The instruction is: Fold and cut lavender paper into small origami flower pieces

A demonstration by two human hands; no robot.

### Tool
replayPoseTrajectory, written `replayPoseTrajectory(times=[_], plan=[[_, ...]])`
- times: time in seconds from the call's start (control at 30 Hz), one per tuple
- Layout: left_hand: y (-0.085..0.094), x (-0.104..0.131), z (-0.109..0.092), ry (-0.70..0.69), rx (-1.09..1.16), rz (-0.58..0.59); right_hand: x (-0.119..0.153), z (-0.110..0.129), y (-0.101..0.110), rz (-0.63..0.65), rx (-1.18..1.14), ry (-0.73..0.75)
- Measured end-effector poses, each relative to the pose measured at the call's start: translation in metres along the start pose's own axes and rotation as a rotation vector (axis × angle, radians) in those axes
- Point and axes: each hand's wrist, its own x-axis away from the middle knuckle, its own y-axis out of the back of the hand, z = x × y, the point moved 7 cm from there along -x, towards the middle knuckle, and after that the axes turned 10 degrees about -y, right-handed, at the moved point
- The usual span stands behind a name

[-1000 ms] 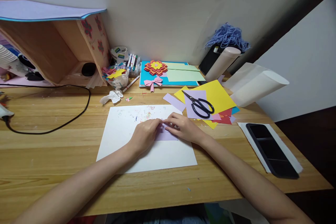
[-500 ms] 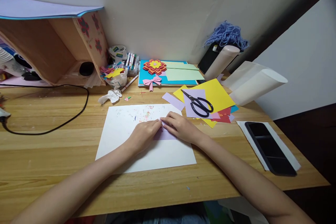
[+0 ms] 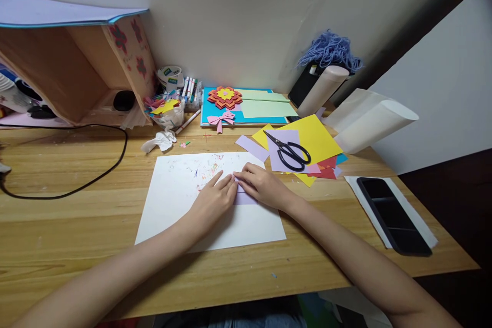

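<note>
A small purple sheet of paper (image 3: 246,199), creased across, lies on a white sheet (image 3: 169,202) marked with coloured specks. My left hand (image 3: 215,196) rests over its left side, fingers spread and stretched out, the index fingertip at the paper's upper edge. From the other side my right hand (image 3: 263,187) holds the purple paper's top edge with fingers bent together. The fingertips of both hands meet there and cover much of the paper. Black-handled scissors (image 3: 290,151) lie beyond my right hand on yellow, purple and red paper pieces.
A phone (image 3: 394,215) lies on a tissue at the right. Behind are a blue folder (image 3: 205,117) with a paper flower (image 3: 225,96) and pink bow (image 3: 221,120), markers (image 3: 189,88), and a scrap cup (image 3: 171,115). A cardboard box (image 3: 132,66) and black cable (image 3: 123,148) occupy the left.
The fingers of my left hand have spread apart, uncovering a little more of the purple paper. My right hand keeps its place at the paper's edge. The view has shifted slightly.
</note>
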Motion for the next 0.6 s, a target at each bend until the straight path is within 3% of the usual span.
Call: replayPoseTrajectory(times=[0.2, 0.6], plan=[[-0.008, 0.004, -0.022, 0.065, -0.261, 0.013, 0.0, 0.001, 0.0, -0.006, 0.024, 0.017], [-0.02, 0.008, -0.03, 0.176, -0.23, 0.209, -0.001, 0.002, -0.001, -0.021, 0.045, 0.004]])
